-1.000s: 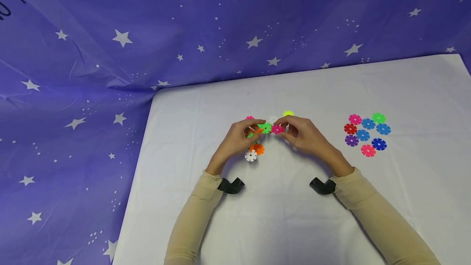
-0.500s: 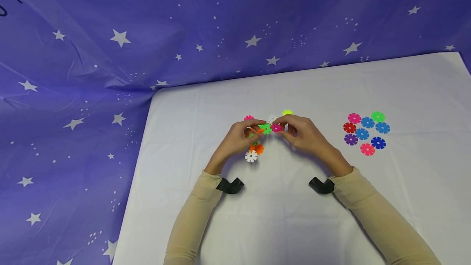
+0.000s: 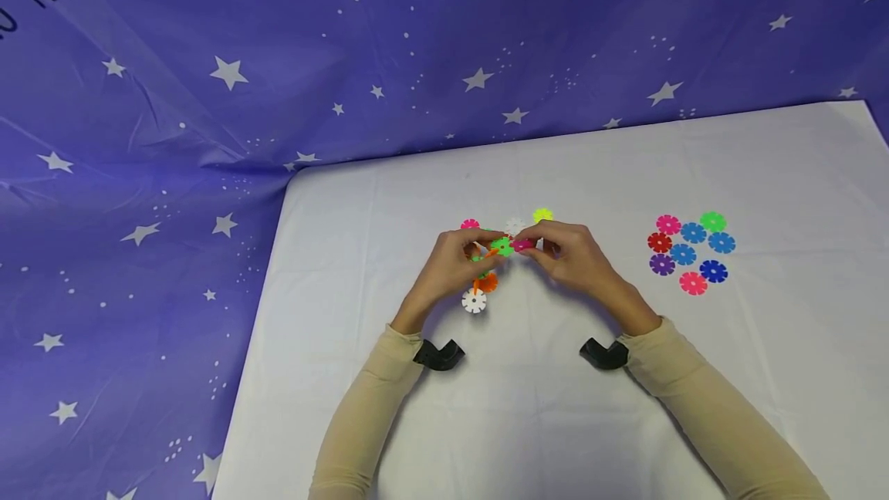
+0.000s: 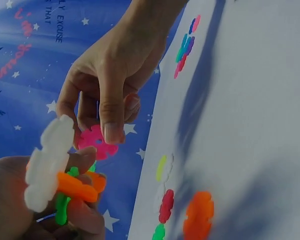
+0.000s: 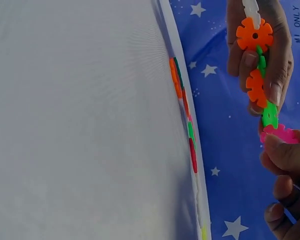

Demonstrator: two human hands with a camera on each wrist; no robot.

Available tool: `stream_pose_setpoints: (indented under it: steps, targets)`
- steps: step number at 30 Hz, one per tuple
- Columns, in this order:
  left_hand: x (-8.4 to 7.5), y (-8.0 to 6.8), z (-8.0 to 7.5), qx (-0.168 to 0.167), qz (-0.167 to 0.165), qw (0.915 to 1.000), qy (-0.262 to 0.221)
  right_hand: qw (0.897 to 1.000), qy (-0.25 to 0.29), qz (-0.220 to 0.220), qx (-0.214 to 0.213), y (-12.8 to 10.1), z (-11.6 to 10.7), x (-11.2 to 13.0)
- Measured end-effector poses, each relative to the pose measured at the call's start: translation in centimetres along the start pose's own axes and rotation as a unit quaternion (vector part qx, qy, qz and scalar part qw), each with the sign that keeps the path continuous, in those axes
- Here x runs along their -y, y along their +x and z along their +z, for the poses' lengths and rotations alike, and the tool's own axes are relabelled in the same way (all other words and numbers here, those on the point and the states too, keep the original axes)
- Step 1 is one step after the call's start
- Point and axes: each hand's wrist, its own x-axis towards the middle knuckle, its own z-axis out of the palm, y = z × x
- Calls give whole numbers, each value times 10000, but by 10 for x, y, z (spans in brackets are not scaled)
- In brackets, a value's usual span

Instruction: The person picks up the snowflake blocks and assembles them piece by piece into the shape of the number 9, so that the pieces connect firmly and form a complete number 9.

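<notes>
My left hand [image 3: 444, 265] holds a chain of slotted plastic snowflake discs between thumb and fingers. In the right wrist view the chain runs from a white disc [image 5: 251, 10] through an orange disc [image 5: 255, 35], a thin green one, a second orange disc [image 5: 256, 88] and a green disc [image 5: 270, 116]. A pink disc [image 5: 285, 134] meets that last green disc at its edge; whether their slots are engaged I cannot tell. My right hand [image 3: 572, 257] pinches the pink disc between thumb and fingers. The chain is held above the table, partly hidden by the left fingers.
On the right of the white table [image 3: 528, 423] lies a group of loose discs, among them a purple disc [image 3: 662, 265] and a dark blue disc [image 3: 714, 271]. Behind the hands are more discs, including a yellow disc [image 3: 543, 215]. A starry purple cloth [image 3: 389, 45] hangs behind.
The pink disc has come in against the green disc and now looks more tilted. The chain's white end has dropped slightly toward the front. Both hands stay nearly in place.
</notes>
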Motion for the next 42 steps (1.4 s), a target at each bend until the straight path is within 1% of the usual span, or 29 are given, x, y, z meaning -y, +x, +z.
stream_pose_setpoints:
  steps: [3, 8, 11, 15, 18, 21, 23, 26, 29, 32, 34, 36, 39, 42]
  targets:
    - [-1, 0, 2, -71, 106, 9999, 68, 9997, 141, -18, -179, -1, 1, -2]
    - [1, 1, 6, -89, 230, 9997, 24, 9982, 467, 125, -343, -3, 3, -3]
    - [1, 1, 8, -81, 283, 9996, 3, 9972, 619, 161, -382, -3, 4, -3]
    - [1, 2, 7, -17, 209, 9998, -32, 9973, 644, 207, -275, -2, 4, -2]
    - [1, 2, 5, 27, 122, 9999, -21, 9982, 392, 449, -71, -1, 1, -5]
    - [4, 2, 0, -13, 88, 10000, 0, 9960, -84, 878, 122, -1, -6, -12]
    - [6, 3, -3, -36, 53, 10000, -7, 9912, -444, 1217, 257, -2, -11, -17]
    - [9, 3, -6, -33, -24, 10000, -3, 9819, -886, 1596, 502, -4, -16, -25]
    - [10, 3, -8, 27, -153, 9999, -5, 9733, -1124, 1876, 702, -7, -19, -31]
    - [10, 4, -9, 153, -218, 9996, -91, 9681, -1317, 1955, 849, -8, -18, -35]
    - [10, 4, -9, 241, -197, 9994, -124, 9653, -1542, 1860, 989, -9, -15, -36]
    - [11, 4, -8, 280, -106, 9995, -67, 9625, -1781, 1731, 1093, -9, -13, -36]
    - [11, 4, -8, 231, 48, 9997, 46, 9593, -2019, 1618, 1131, -10, -10, -35]
    - [12, 4, -7, 151, 77, 9998, 54, 9609, -1972, 1634, 1054, -10, -8, -33]
